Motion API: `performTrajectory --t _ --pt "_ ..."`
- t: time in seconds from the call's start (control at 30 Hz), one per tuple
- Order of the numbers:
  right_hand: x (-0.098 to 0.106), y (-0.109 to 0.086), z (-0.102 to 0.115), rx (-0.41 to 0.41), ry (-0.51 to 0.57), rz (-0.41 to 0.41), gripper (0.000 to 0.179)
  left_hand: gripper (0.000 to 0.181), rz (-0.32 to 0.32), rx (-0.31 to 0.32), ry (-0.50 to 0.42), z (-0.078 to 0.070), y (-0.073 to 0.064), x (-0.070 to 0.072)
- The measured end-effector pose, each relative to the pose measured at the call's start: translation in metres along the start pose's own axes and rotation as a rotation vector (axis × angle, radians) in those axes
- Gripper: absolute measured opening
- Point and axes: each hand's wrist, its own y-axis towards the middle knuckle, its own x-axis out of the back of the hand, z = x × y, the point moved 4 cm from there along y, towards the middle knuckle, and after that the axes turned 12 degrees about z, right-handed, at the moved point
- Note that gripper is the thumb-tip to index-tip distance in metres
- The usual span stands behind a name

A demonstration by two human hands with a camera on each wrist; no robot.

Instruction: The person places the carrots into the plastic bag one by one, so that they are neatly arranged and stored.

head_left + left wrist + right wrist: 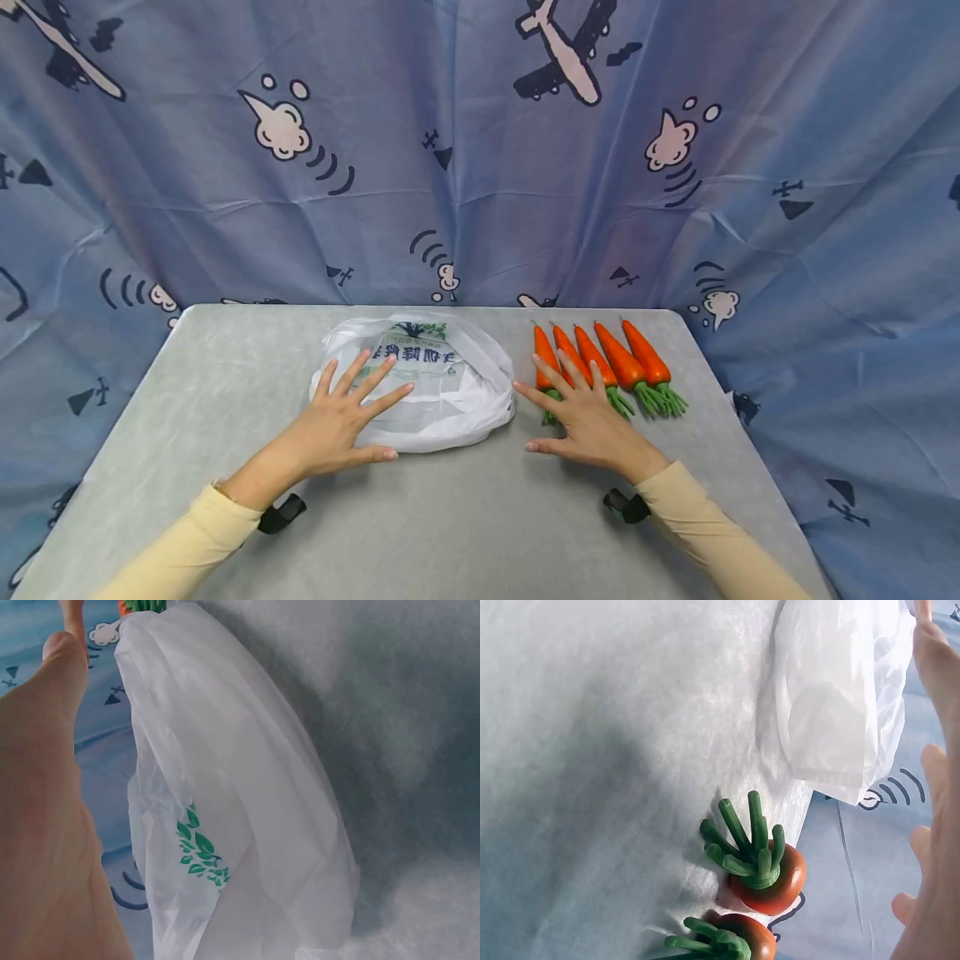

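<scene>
A white plastic bag [450, 408] with green and dark print lies crumpled at the middle of the table. My left hand [333, 425] hovers over its left side, fingers spread and holding nothing. To the right of the bag, several orange carrots [621, 354] with short green stems lie side by side, tips pointing away from me. My right hand [588, 421] is spread above the nearer ends of the left carrots, covering parts of them. In the left wrist view, green leaves show on the bag [247, 772]. The right wrist view shows a carrot's [784, 881] stem end close up.
The grey table [480, 525] has its far edge just behind the bag and carrots. A blue curtain [480, 167] with airplane and cloud prints hangs behind and at both sides. Each wrist wears a black strap [282, 513].
</scene>
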Motion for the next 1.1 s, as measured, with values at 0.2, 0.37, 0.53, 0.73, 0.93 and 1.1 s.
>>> performTrajectory --t 0.2,0.37,0.53,0.73,0.93,1.1 --pt "0.001 0.002 -0.001 -0.012 0.044 -0.007 0.087 0.089 -0.032 -0.002 -0.001 0.002 0.0 0.005" --pt "0.002 0.004 -0.003 -0.015 0.066 -0.019 0.087 0.089 -0.058 -0.001 -0.017 0.009 -0.001 0.009" --pt "0.004 0.006 -0.006 -0.037 0.092 -0.039 0.085 0.09 -0.096 0.026 -0.065 0.02 -0.004 0.017" --pt "0.012 0.011 -0.014 -0.067 0.141 -0.07 0.086 0.09 -0.102 0.094 -0.181 0.041 -0.011 0.024" --pt "0.014 0.015 -0.027 -0.111 0.222 -0.096 0.087 0.087 -0.157 0.103 -0.308 0.061 -0.015 0.019" --pt "0.013 0.019 -0.037 -0.155 0.303 -0.13 0.088 0.087 -0.162 0.113 -0.368 0.071 -0.012 0.013"
